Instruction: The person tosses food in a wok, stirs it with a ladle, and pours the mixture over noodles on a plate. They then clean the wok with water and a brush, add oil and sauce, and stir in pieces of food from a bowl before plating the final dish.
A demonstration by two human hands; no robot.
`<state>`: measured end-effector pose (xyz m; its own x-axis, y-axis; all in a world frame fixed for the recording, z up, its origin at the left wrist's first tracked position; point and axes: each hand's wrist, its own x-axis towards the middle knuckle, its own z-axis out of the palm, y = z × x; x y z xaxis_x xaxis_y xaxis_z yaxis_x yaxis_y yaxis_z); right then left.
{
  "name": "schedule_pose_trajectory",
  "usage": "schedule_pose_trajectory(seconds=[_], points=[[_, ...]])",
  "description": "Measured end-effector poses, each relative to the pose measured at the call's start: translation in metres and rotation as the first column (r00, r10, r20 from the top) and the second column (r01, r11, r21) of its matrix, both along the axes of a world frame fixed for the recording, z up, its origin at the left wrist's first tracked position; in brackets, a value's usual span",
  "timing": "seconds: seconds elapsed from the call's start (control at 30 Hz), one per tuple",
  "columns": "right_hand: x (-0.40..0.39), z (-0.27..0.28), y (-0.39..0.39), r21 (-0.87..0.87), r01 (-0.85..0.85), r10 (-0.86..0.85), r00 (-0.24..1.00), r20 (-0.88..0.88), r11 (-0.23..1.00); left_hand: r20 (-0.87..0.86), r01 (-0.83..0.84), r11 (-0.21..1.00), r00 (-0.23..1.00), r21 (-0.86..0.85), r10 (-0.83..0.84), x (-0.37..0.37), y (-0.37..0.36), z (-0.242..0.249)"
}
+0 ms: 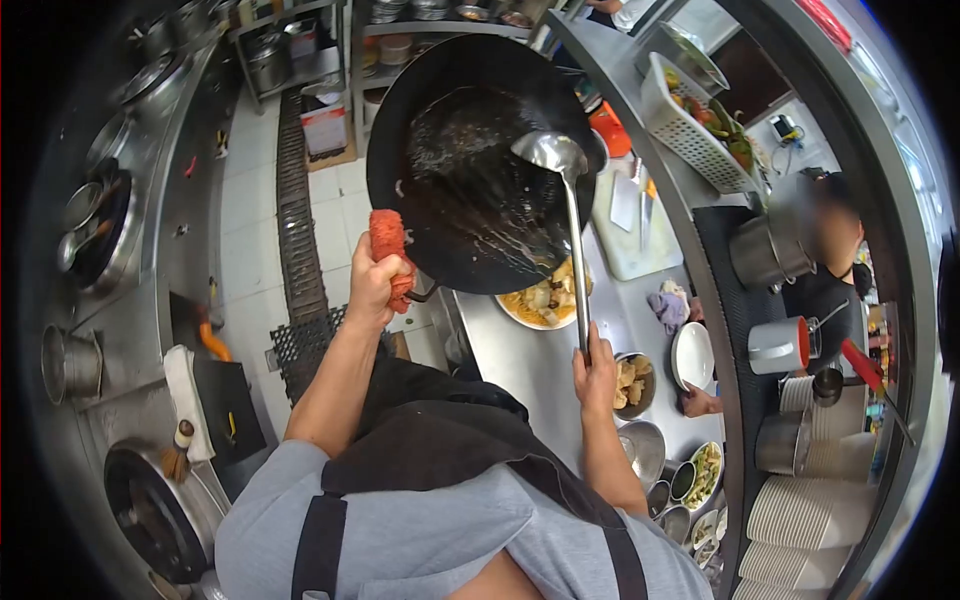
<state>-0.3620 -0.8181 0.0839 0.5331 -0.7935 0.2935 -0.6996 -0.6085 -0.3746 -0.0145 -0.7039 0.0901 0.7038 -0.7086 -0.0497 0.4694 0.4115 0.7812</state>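
My left hand is closed around a red cloth wrapped on the handle of a large black wok. The wok is raised and tilted, with dark, shiny residue inside. In my right hand is the long handle of a metal ladle, whose bowl lies over the wok's right side. Beneath the wok's lower edge, a plate of noodles with pale pieces on top rests on the steel counter, partly hidden by the wok.
A cutting board with knives lies beyond the plate. Another person's hand touches a white bowl at right. Bowls of food line the counter near my right arm. Stoves stand at left; stacked plates are at right.
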Motion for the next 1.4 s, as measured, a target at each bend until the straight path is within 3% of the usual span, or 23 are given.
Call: schedule_pose_trajectory(seconds=[0.1,0.2,0.3,0.47,0.5,0.6,0.7,0.73,0.77,0.8,0.83,0.97,1.03,1.13,1.2,1.33,1.4], points=[[-0.001,-0.015,0.002,0.055,0.003,0.001,0.997,-0.083,0.998,-0.002,0.01,1.0,1.0,-0.005,-0.01,-0.003,0.003,0.005],[-0.077,-0.035,0.029,0.043,-0.058,0.064,0.99,-0.129,0.997,-0.006,0.016,1.0,1.0,-0.006,-0.016,0.002,-0.002,0.0],[-0.145,-0.006,0.075,0.14,0.05,-0.009,0.96,-0.279,0.989,-0.008,0.001,1.0,1.0,-0.002,-0.001,0.006,-0.014,-0.008],[-0.178,0.037,0.102,0.04,0.11,-0.092,0.944,-0.317,0.993,0.019,-0.049,0.998,0.999,0.031,0.048,0.01,-0.026,-0.007],[-0.172,0.038,0.102,0.041,0.073,-0.062,0.971,-0.229,0.997,0.007,-0.065,0.998,0.998,0.02,0.064,0.012,-0.027,-0.009],[-0.145,0.028,0.112,0.221,0.242,-0.216,0.967,-0.137,0.945,-0.012,-0.074,0.997,0.997,0.035,0.074,0.02,-0.018,-0.006],[-0.102,0.0,0.116,0.156,0.13,-0.149,0.982,0.115,0.979,-0.043,-0.095,0.995,0.994,0.035,0.096,0.028,0.002,0.001],[-0.085,-0.009,0.118,0.279,0.13,-0.187,0.964,0.189,0.952,-0.06,-0.104,0.994,0.993,0.041,0.106,0.033,0.012,-0.002],[-0.047,-0.018,0.116,0.315,0.033,-0.109,0.968,0.226,0.948,-0.148,-0.052,0.992,0.987,0.112,0.068,0.053,0.038,-0.021],[-0.023,-0.011,0.117,0.439,0.027,-0.125,0.973,0.194,0.898,-0.155,-0.083,0.996,0.984,0.024,0.086,0.047,0.05,-0.009],[0.0,-0.015,0.119,0.422,-0.075,-0.068,0.947,0.313,0.903,-0.246,-0.111,0.989,0.96,0.094,0.131,0.055,0.069,-0.019],[0.055,-0.036,0.129,0.529,-0.226,0.063,0.949,0.307,0.818,-0.245,-0.134,0.984,0.956,0.115,0.159,0.062,0.151,-0.029],[0.075,-0.033,0.135,0.482,-0.411,0.271,0.903,0.333,0.774,-0.224,-0.256,0.935,0.923,0.247,0.312,0.06,0.194,-0.029],[0.095,-0.031,0.148,0.541,-0.507,0.408,0.862,0.302,0.671,-0.267,-0.255,0.926,0.905,0.279,0.33,0.059,0.278,-0.034],[0.115,-0.027,0.163,0.549,-0.542,0.479,0.835,0.27,0.636,-0.197,-0.403,0.89,0.875,0.214,0.443,0.056,0.336,-0.049],[0.178,-0.023,0.203,0.519,-0.697,0.69,0.678,0.253,0.495,-0.228,-0.544,0.818,0.786,0.187,0.575,0.02,0.449,-0.031],[0.214,-0.027,0.228,0.553,-0.746,0.762,0.585,0.278,0.371,-0.209,-0.635,0.714,0.686,0.296,0.697,-0.009,0.499,-0.029]])
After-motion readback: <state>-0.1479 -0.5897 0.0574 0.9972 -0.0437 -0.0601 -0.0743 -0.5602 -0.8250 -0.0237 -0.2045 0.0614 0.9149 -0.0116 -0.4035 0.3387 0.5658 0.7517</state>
